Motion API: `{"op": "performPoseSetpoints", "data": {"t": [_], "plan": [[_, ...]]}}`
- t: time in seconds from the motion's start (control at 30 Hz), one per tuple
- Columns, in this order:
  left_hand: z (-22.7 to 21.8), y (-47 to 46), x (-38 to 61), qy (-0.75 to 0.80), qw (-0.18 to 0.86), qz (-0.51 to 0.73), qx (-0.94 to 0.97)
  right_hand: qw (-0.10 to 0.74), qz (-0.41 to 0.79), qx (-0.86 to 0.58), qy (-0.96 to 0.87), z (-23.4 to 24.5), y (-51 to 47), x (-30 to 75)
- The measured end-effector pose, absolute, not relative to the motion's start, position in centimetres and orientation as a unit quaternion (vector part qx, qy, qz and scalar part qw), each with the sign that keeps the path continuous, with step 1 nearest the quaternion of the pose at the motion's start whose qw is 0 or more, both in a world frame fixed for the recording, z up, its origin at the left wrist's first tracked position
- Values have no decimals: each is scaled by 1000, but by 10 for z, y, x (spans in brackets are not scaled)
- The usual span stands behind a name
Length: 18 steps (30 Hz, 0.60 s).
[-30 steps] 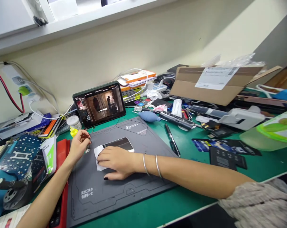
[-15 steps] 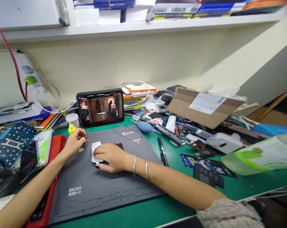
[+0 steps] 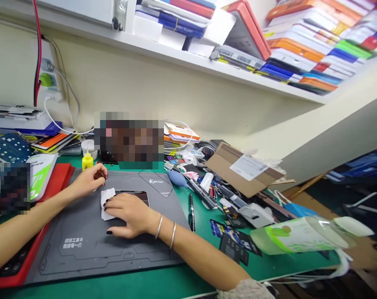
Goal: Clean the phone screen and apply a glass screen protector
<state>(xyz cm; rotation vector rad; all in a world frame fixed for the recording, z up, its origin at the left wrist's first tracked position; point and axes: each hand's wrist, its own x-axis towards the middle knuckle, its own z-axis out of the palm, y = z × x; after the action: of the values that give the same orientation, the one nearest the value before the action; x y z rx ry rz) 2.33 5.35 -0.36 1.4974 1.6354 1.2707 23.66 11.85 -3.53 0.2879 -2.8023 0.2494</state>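
At the far left, a red tray [image 3: 59, 182] runs along the edge of a dark gray repair mat [image 3: 82, 259]. A small yellow bottle [image 3: 87, 161] stands just past the mat's back corner, within easy reach. The left hand [image 3: 90, 181] rests on the upper left of the mat, its fingers [image 3: 102, 174] curled and drawn together. Whether they pinch something small cannot be told from this view. Just to its right, a phone [image 3: 132, 196] lies flat on the mat with its dark glass facing up, though only a strip along the far edge shows. A white cloth [image 3: 107, 203] covers its left end, and the right hand [image 3: 129, 214] lies over the rest. That hand is spread flat and is not gripping, with the fingertips on the cloth and the palm over the phone. This placement seems to keep bare fingers off the glass, while the mat gives the phone a steady bed. Two bangles [image 3: 165, 230] circle the right wrist. Beyond the mat, a blue rubber air blower [image 3: 176, 178] and a black pen [image 3: 191, 211] lie on the green bench [image 3: 129, 288]. Farther right, a cardboard box [image 3: 241, 172] sits among scattered tools, and a plastic container with a green label [image 3: 300, 236] stands nearest the right edge.
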Motion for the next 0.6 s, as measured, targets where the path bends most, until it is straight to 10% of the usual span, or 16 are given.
{"op": "performPoseSetpoints", "data": {"t": [0.6], "plan": [[-11, 53, 22, 620, 265, 464, 574, 154, 86, 52, -983, -38, 118, 236]]}}
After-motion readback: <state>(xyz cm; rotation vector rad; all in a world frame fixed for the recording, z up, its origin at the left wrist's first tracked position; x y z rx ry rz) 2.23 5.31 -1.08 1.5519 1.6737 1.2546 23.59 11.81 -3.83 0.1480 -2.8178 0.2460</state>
